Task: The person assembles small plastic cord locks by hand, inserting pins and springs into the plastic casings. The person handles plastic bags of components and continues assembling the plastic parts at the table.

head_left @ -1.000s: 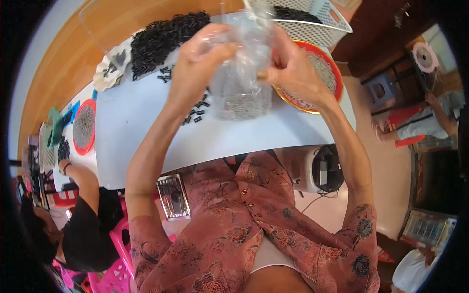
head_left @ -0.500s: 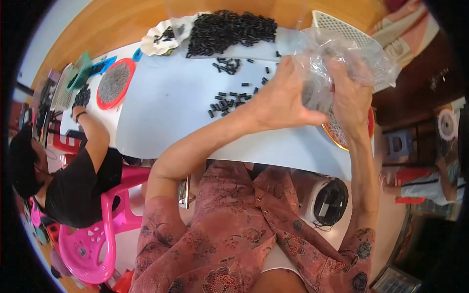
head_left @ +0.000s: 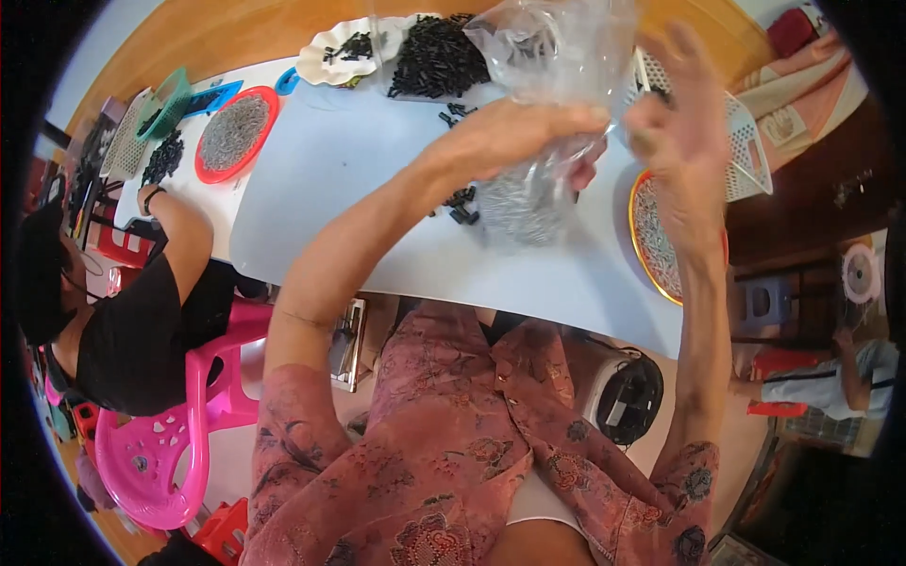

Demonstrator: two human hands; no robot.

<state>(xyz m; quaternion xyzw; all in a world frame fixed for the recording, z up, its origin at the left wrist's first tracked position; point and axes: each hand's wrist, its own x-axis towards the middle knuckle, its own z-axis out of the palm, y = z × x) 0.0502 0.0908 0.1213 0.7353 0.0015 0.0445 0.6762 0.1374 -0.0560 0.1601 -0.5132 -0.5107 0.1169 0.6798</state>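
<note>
My left hand [head_left: 528, 132] is closed round the gathered middle of a clear plastic bag [head_left: 566, 71]. Small silvery metal pieces [head_left: 524, 208], too fine to name, fill the bottom of the bag, which hangs over the table. The bag's loose upper part stands above my fist. To the right of it, my right hand [head_left: 694, 141] is raised, blurred, with thumb and fingers apart and nothing visible in it. Below that hand, a red bowl with a yellow rim [head_left: 634, 231] holds similar silvery pieces. Several short black tubes [head_left: 461, 208] lie partly hidden behind the bag.
A heap of black tubes [head_left: 439, 61] sits at the back, beside a white scalloped dish [head_left: 316, 71]. A white perforated basket [head_left: 750, 156] stands far right. Left, a co-worker's arm [head_left: 179, 231] rests near a red tray [head_left: 201, 156] of silvery pieces and a green basket [head_left: 175, 104].
The bag has moved left and its filled end now hangs lower, in my left hand. My right hand has let go of the bag and come away to the right.
</note>
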